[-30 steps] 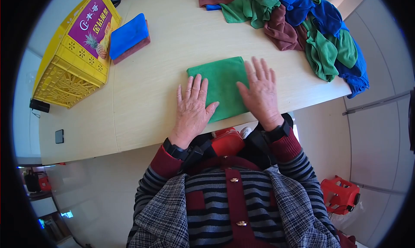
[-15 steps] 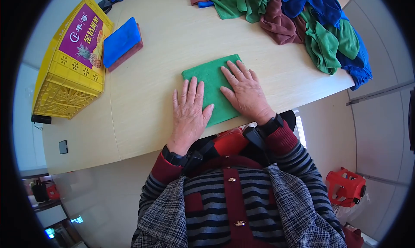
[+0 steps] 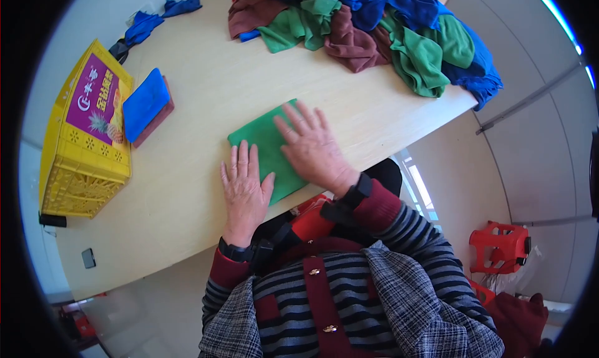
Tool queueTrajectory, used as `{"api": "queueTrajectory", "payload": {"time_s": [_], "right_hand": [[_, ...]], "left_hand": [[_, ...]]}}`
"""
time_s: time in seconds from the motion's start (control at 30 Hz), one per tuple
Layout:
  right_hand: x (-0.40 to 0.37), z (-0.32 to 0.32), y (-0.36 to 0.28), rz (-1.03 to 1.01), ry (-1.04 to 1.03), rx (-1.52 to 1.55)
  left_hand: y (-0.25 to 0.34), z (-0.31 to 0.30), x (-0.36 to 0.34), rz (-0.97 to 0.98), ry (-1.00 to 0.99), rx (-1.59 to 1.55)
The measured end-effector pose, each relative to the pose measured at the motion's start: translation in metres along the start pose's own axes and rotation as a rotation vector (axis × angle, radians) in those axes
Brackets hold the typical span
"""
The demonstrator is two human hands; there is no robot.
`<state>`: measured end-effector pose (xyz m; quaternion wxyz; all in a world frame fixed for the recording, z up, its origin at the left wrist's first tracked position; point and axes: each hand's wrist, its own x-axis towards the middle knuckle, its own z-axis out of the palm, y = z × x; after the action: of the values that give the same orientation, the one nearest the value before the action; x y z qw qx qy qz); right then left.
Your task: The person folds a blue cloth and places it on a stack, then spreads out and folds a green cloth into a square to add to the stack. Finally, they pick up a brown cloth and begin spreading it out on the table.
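The green cloth (image 3: 263, 133) lies folded flat on the surface (image 3: 193, 189), near the edge at my body, and I think it is placed there so that both my arms can reach it easily. My left hand (image 3: 243, 193) is open, palm down, with the fingers only a little apart; it lies across the left side of the cloth, perhaps to steady this side against sliding. My right hand (image 3: 317, 155) is also open, with the fingers more spread, over the right part of the cloth, maybe to make it smooth. Neither hand grips anything, and how strongly I press, I cannot tell. Farther to the left, a folded blue cloth (image 3: 146, 102) rests on a folded brown cloth (image 3: 163, 116), beside the yellow crate (image 3: 87, 186); such stacking seems to save room. The loose pile of cloths (image 3: 415, 58) lies crumpled at the far right, well apart from my hands, so it does not disturb them.
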<state>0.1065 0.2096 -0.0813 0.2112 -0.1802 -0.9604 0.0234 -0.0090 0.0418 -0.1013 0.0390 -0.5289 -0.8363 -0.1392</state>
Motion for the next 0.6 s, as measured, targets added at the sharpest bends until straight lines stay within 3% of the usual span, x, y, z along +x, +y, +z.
{"api": "queueTrajectory", "payload": {"time_s": [0.13,0.6], "right_hand": [[0.008,0.019,-0.032,-0.088,-0.086,0.296],[0.008,0.018,0.012,0.065,-0.114,0.182]], "left_hand": [[-0.006,0.008,0.0,0.026,0.006,-0.001],[0.0,-0.001,0.0,0.041,-0.027,0.036]]}}
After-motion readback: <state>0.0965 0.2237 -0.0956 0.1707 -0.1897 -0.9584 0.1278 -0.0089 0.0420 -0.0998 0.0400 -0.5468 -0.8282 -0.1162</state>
